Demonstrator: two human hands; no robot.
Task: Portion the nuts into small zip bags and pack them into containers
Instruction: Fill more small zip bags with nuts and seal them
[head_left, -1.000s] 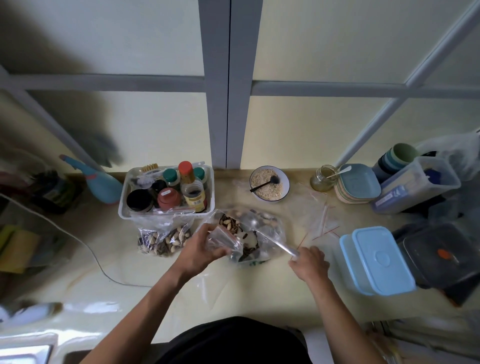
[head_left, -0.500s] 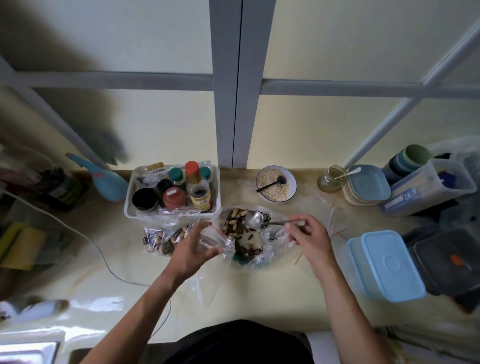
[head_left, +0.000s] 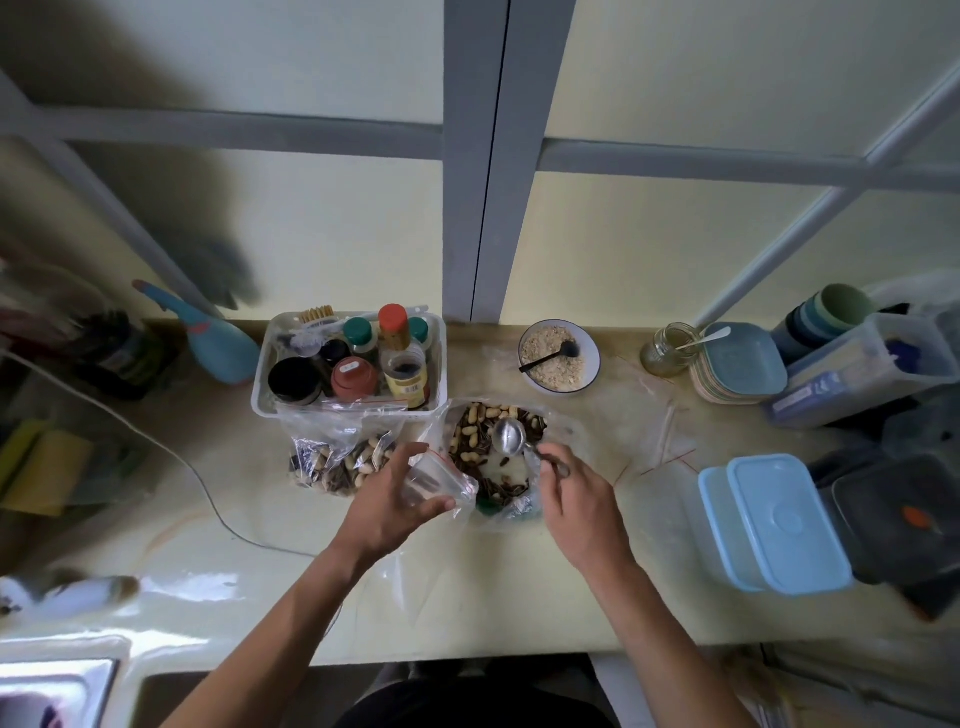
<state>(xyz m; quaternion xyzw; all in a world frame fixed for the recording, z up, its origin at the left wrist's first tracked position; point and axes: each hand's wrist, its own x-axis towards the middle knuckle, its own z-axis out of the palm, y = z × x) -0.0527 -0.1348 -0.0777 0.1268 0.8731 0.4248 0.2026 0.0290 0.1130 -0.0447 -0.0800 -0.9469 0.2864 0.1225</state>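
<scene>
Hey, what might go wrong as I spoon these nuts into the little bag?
The left hand holds the small clear zip bag with a narrow, floppy mouth, so nuts may spill off the metal spoon in the right hand. The big open plastic bag of nuts could also slump.

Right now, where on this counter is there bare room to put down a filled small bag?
Free: the front counter strip left of the left hand, crossed by a cable. Crowded: around the big nut bag and beside the blue containers.
</scene>
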